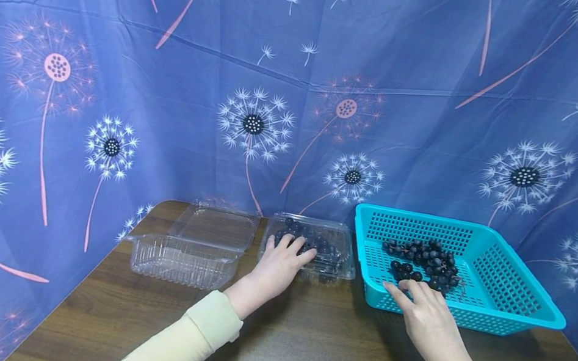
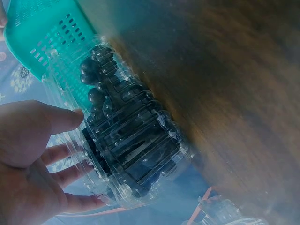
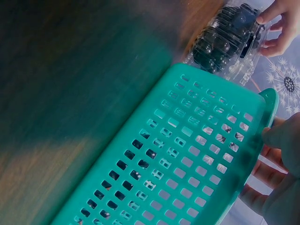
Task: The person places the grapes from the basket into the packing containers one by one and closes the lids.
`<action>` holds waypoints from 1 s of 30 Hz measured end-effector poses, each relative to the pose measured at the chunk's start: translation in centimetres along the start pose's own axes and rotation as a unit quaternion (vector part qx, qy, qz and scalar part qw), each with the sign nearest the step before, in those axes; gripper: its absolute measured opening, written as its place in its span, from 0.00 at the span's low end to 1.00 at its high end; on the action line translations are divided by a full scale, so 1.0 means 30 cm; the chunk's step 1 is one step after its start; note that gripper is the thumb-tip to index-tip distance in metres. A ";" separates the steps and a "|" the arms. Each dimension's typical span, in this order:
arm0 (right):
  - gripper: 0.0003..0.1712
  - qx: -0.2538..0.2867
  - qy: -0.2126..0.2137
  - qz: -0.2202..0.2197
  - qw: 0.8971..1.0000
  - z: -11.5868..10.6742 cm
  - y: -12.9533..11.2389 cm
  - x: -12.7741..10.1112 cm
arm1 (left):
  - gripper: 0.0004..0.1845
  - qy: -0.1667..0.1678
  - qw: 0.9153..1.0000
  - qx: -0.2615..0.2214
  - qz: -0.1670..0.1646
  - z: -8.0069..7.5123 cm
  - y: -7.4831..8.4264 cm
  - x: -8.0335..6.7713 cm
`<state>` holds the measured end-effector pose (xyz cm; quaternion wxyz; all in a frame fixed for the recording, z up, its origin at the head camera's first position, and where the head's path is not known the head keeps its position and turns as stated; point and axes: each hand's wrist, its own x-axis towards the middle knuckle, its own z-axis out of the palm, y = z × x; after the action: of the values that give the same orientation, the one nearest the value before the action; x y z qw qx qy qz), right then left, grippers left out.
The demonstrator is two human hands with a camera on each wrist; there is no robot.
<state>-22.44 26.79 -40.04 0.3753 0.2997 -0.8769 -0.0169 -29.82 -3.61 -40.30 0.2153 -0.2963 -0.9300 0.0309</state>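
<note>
Scanning from the left, an empty clear clamshell box (image 1: 196, 248) sat open on the wooden table (image 1: 308, 356), its lid folded back, well apart from anything I was touching. Next came my left hand (image 1: 280, 262), fingers spread flat and resting on top of the closed clamshell of grapes (image 1: 313, 247); the left wrist view showed my fingertips (image 2: 70, 119) against its clear lid, dark fruit packed inside. That box stood just beside the teal basket (image 1: 500, 296), nearly touching its left wall. My right hand (image 1: 423, 310) reached over the basket's near rim, fingers loosely extended and together toward the loose bunch of dark grapes (image 1: 424, 262) lying on the basket floor; I pinched nothing yet, and whether a fingertip touched a berry I cannot tell. I judged this the reaching stage of moving fruit between basket and boxes. The next move would call for a gentle grasp by the stem, so berries would not drop or bruise, while my left steadied the light box.
</note>
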 end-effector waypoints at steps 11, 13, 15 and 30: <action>0.25 0.004 0.014 -0.007 1.000 0.009 0.002 -0.002 | 0.25 -0.016 1.000 -0.009 -0.011 0.007 -0.006 0.031; 0.25 0.005 0.015 -0.007 1.000 0.010 0.003 -0.002 | 0.26 -0.021 1.000 -0.012 -0.013 0.008 -0.008 0.037; 0.26 0.006 0.014 -0.007 1.000 0.011 0.004 -0.001 | 0.26 -0.026 0.999 -0.012 -0.016 0.010 -0.011 0.043; 0.26 0.006 0.024 -0.003 1.000 0.014 0.002 -0.001 | 0.28 -0.028 0.999 -0.013 -0.028 0.032 -0.031 0.090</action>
<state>-22.75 26.78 -40.35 0.3939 0.3049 -0.8671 -0.0053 -32.69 -2.78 -39.98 0.1856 -0.2719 -0.9440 0.0207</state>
